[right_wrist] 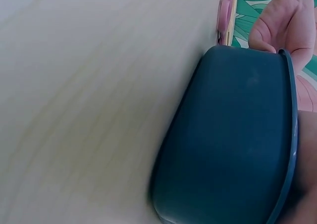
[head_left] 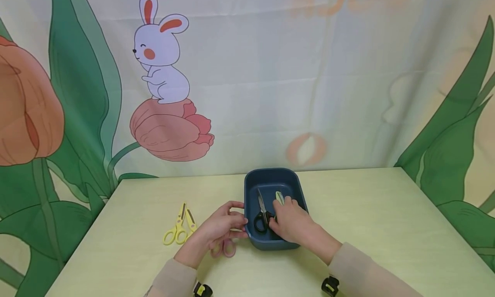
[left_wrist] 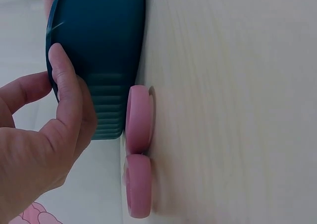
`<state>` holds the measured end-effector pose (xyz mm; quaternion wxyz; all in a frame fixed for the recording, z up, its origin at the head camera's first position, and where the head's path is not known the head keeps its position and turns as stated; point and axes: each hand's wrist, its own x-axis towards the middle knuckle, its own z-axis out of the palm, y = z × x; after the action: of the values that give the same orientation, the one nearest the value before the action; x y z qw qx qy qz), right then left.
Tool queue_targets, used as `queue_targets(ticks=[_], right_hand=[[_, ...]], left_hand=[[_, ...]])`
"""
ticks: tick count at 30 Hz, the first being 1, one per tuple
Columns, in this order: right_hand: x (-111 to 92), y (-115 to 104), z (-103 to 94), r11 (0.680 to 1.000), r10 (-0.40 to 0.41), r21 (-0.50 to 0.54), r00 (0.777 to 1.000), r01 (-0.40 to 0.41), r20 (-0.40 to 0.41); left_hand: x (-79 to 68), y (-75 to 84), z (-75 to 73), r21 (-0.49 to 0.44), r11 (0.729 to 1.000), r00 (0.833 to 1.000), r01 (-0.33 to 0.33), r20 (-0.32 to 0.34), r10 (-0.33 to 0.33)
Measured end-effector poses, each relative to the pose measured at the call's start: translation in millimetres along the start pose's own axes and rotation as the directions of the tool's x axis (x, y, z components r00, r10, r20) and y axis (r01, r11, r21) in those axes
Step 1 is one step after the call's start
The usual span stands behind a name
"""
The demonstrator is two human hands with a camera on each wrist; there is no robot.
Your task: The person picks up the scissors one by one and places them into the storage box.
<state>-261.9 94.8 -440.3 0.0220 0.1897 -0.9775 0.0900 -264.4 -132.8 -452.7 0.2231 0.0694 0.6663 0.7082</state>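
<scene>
Pink scissors (left_wrist: 140, 120) lay by the blue bin's (head_left: 270, 245) near left corner. My left hand (head_left: 222, 221), fingers loose, touched the bin's left rim. My right hand (head_left: 291, 219) was inside the bin, curled on a pale-green item (head_left: 279, 197); tip showed past my fingers, rest hidden. Black scissors (head_left: 263, 211) lay in-bin, just left of it. Yellow scissors (head_left: 179, 221): left of bin. Backdrop (head_left: 251, 95): behind bin.

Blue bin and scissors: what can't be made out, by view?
Head: blades of the pink scissors, behind the left hand.
Head: lower part of pale green item, under right hand.
Left wrist: inside of the blue bin, behind its wall.
Right wrist: right hand's fingertips, behind bin wall.
</scene>
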Motion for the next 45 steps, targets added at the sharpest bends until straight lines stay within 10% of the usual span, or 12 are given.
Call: queue_targets(ticks=[20,32,45], right_hand=[[-4,8,1.2,0.978,-0.131,-0.181,0.977,0.1,-0.169],[-5,34,-9.9,0.98,-0.183,0.0,0.9,0.199,-0.395],[-9,68,-9.2,0.956,0.007,0.278,0.943,0.091,-0.333]], left_hand=[[-0.3,-0.4,0.7,0.005,1.0,1.0,-0.004,-0.002,0.004],[-2.1,2.2,1.8,0.051,0.999,1.0,-0.01,-0.027,0.012],[-5.6,2.5,2.8,0.108,0.994,0.998,-0.022,-0.053,0.028]])
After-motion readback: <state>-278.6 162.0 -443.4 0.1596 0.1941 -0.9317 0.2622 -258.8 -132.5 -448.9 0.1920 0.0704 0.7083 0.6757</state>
